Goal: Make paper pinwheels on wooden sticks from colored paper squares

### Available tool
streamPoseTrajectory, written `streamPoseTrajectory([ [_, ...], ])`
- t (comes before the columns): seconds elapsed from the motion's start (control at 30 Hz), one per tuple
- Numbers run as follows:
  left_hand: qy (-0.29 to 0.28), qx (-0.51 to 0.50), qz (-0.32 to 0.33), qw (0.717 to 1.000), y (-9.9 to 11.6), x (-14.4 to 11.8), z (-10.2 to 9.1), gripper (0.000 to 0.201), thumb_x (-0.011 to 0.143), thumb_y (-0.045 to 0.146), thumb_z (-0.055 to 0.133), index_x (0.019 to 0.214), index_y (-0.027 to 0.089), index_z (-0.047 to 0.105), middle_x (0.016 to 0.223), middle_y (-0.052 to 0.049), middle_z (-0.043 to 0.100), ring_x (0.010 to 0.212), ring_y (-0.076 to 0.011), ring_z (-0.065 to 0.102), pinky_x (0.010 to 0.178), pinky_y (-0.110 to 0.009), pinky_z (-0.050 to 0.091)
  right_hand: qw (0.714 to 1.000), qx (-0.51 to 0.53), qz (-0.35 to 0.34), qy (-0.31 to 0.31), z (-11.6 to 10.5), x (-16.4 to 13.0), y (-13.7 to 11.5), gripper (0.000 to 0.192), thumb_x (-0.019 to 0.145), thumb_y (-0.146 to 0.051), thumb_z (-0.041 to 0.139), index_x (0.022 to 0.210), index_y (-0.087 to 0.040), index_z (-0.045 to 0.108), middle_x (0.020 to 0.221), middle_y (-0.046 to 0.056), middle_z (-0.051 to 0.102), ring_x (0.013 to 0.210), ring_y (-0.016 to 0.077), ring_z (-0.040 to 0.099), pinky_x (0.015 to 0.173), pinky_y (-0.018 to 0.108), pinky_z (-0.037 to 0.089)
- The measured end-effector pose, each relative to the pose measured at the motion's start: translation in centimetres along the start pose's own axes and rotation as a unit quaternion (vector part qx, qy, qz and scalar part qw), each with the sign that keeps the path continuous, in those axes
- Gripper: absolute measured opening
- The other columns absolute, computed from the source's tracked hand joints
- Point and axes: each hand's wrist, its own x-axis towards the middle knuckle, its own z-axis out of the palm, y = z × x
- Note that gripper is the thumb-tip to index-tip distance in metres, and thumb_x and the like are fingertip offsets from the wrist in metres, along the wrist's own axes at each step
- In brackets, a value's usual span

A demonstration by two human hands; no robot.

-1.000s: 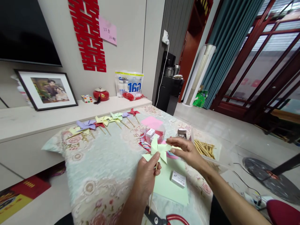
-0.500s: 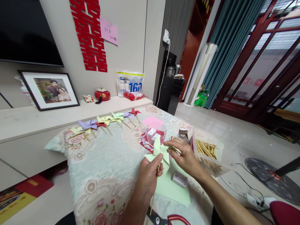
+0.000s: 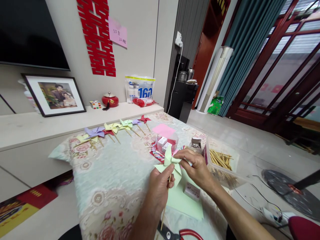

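A pale green paper pinwheel (image 3: 168, 154) on a thin wooden stick (image 3: 163, 213) is held over the table. My left hand (image 3: 161, 183) is closed round it, thumb on the pinwheel's middle and fingers about the stick. With thumb and fingertips pressed together, my right hand (image 3: 193, 165) grips the pinwheel's right blade. Below lies a stack of green paper (image 3: 186, 201) with a small white box (image 3: 192, 191) on it. Red-handled pliers (image 3: 180, 234), partly cut off by the frame, lie at the table's near edge, by the stick's lower end.
Finished-looking pinwheels (image 3: 112, 127) lie in a row along the table's far left edge. A round clear container (image 3: 172, 141) holds small boxes. An open small box (image 3: 195, 144) of metal bits stands beside a clear plastic bin (image 3: 233, 176) of wooden sticks. Pink paper (image 3: 162, 129) lies behind.
My right fingers have bent the pinwheel's right blade inward a little, so it now looks curled. My left hand keeps its hold. The view has shifted slightly.
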Motion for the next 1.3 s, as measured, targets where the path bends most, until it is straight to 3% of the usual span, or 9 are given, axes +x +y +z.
streamPoseTrajectory([
  [0.17,0.010,0.001,-0.003,1.000,0.0,0.0,0.1,0.041,0.055,0.037,0.088,0.076,0.013,0.062,0.056,0.005,0.049,0.046,-0.0051,0.041,0.041,-0.018,0.026,1.000,-0.019,-0.021,-0.008,-0.1,0.1,-0.2,0.033,0.085,0.000,0.052,0.098,-0.021,0.073,0.096,0.007,0.075,0.092,0.0195,0.068,0.086,0.035,0.052],
  [0.3,0.013,-0.009,-0.005,1.000,0.0,0.1,-0.2,0.041,0.056,0.036,0.088,0.079,0.013,0.062,0.057,0.005,0.051,0.047,-0.0054,0.043,0.041,-0.018,0.027,0.999,-0.039,-0.010,-0.008,-0.6,-0.2,-0.9,0.040,0.087,-0.003,0.052,0.117,-0.023,0.069,0.113,0.009,0.071,0.108,0.0224,0.064,0.093,0.039,0.051],
  [0.37,0.016,-0.017,-0.011,1.000,0.0,0.2,-0.3,0.042,0.057,0.036,0.088,0.081,0.013,0.063,0.059,0.005,0.053,0.048,-0.0056,0.045,0.042,-0.017,0.028,0.997,-0.049,0.029,0.046,-0.8,-0.8,-1.3,0.039,0.089,-0.008,0.055,0.123,-0.024,0.065,0.120,0.009,0.068,0.114,0.0240,0.061,0.097,0.041,0.048],
  [0.47,0.024,-0.040,-0.023,0.999,0.2,0.3,-0.4,0.045,0.054,0.035,0.090,0.081,0.012,0.063,0.059,0.004,0.055,0.048,-0.0056,0.047,0.041,-0.017,0.029,0.978,-0.005,0.135,0.157,-0.5,-2.4,-1.7,0.019,0.091,-0.021,0.061,0.109,-0.023,0.069,0.106,0.007,0.069,0.097,0.0221,0.066,0.086,0.037,0.053],
  [0.53,0.035,-0.055,-0.033,0.997,0.2,0.3,-0.3,0.046,0.051,0.033,0.091,0.079,0.012,0.062,0.059,0.004,0.056,0.048,-0.0057,0.048,0.041,-0.017,0.030,0.964,0.044,0.194,0.178,0.0,-3.5,-2.0,0.009,0.092,-0.027,0.063,0.095,-0.023,0.070,0.091,0.004,0.070,0.083,0.0199,0.067,0.076,0.033,0.054],
  [0.6,0.041,-0.068,-0.038,0.996,0.3,0.3,-0.2,0.046,0.050,0.032,0.091,0.079,0.013,0.061,0.059,0.004,0.057,0.048,-0.0061,0.049,0.042,-0.017,0.031,0.962,0.059,0.213,0.159,0.7,-4.4,-2.3,0.011,0.092,-0.029,0.063,0.093,-0.023,0.071,0.090,0.004,0.072,0.085,0.0207,0.068,0.076,0.032,0.055],
  [0.7,0.033,-0.081,-0.028,0.996,0.2,0.2,-0.2,0.043,0.052,0.030,0.091,0.080,0.013,0.062,0.062,0.004,0.059,0.049,-0.0064,0.050,0.042,-0.017,0.032,0.973,0.026,0.190,0.125,1.7,-5.3,-3.1,0.018,0.094,-0.027,0.060,0.106,-0.023,0.073,0.107,0.008,0.073,0.101,0.0235,0.068,0.085,0.035,0.055],
  [0.9,0.022,-0.094,-0.015,0.995,-0.2,0.3,-0.4,0.040,0.055,0.028,0.089,0.083,0.012,0.065,0.065,0.003,0.061,0.049,-0.0058,0.049,0.041,-0.018,0.032,0.985,-0.058,0.115,0.117,3.4,-6.0,-3.6,0.033,0.094,-0.018,0.057,0.125,-0.022,0.066,0.116,0.012,0.071,0.108,0.0253,0.067,0.091,0.038,0.056],
  [1.3,0.045,-0.124,-0.028,0.991,0.0,0.2,-0.2,0.042,0.050,0.025,0.090,0.080,0.012,0.065,0.063,0.004,0.063,0.046,-0.0059,0.049,0.041,-0.018,0.032,0.987,-0.045,0.101,0.119,4.1,-5.8,-3.5,0.036,0.092,-0.015,0.059,0.126,-0.023,0.066,0.117,0.011,0.071,0.110,0.0255,0.066,0.092,0.038,0.056],
])
